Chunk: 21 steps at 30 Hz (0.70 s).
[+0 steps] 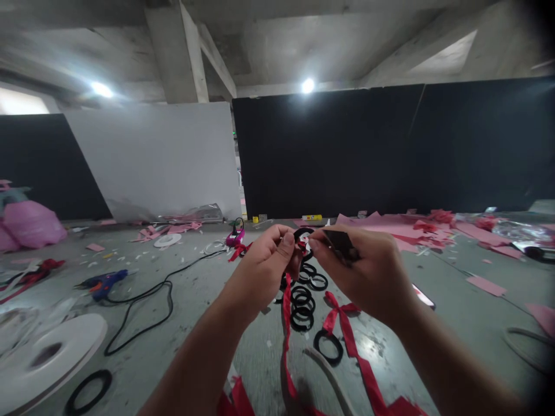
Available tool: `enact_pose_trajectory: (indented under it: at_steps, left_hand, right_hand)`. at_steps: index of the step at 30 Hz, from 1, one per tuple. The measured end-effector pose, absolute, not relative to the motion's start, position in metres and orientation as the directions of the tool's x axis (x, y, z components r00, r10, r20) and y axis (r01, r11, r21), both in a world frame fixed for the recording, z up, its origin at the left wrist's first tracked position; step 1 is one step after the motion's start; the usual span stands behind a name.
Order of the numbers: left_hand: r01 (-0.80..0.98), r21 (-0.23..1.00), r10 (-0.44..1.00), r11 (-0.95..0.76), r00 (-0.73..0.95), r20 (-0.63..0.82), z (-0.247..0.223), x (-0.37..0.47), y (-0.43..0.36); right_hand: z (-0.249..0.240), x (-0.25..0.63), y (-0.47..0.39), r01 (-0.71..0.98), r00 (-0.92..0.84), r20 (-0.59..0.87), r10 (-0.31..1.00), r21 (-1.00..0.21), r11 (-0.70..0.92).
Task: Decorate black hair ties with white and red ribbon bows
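Observation:
Near the middle of the view, my left hand [274, 254] pinches a black ring [303, 232] with red ribbon at it. A long red ribbon [287, 329] hangs below that hand. My right hand [362, 260] is closed at the ring's right side, its fingertips touching the ribbon area, with a dark flat object [340, 242] held in it; what that object is cannot be made out. Several black rings [302, 300] lie in a cluster below the hands. Another ring [328, 348] lies nearer, with a red ribbon bow [340, 312] at its top.
On the left are a blue glue gun [104, 283] with a black cable, a white spool [65, 358] and a loose black ring [89, 393]. Pink paper scraps [390, 228] lie along the back. A phone [424, 296] is partly behind my right wrist.

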<state>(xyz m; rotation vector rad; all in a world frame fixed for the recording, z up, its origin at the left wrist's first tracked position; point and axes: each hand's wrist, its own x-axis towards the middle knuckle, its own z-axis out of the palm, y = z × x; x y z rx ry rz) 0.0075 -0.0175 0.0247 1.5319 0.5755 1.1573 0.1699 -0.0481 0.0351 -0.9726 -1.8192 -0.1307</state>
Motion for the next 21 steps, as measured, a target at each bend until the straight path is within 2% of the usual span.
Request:
enact_pose_trajectory:
  at_steps: [4, 13, 18, 21]
  left_hand:
    - [-0.168, 0.919, 0.812, -0.356, 0.431, 0.393, 0.0226, 0.0079, -0.0188]
    - [-0.025, 0.874, 0.799, -0.485, 0.394, 0.454, 0.0224, 0.0087, -0.0199]
    - [0.066, 0.834, 0.785, -0.549, 0.384, 0.486, 0.0220, 0.0093, -0.0223]
    - [0.053, 0.840, 0.786, -0.540, 0.390, 0.480, 0.0213, 0.0102, -0.0229]
  right_hand:
    - [0.0316, 0.1687, -0.0460, 0.646, -0.135, 0.773, 0.620, -0.406, 0.647]
    - [0.0376, 0.1665, -0.0487, 0.478, -0.111, 0.679, 0.726, -0.604, 0.638]
    - [0.0371, 0.1665, -0.0490, 0.471, -0.084, 0.639, 0.765, -0.651, 0.595]
    - [0.0344, 0.1674, -0.0469, 0.478, -0.058, 0.636, 0.770, -0.659, 0.581]
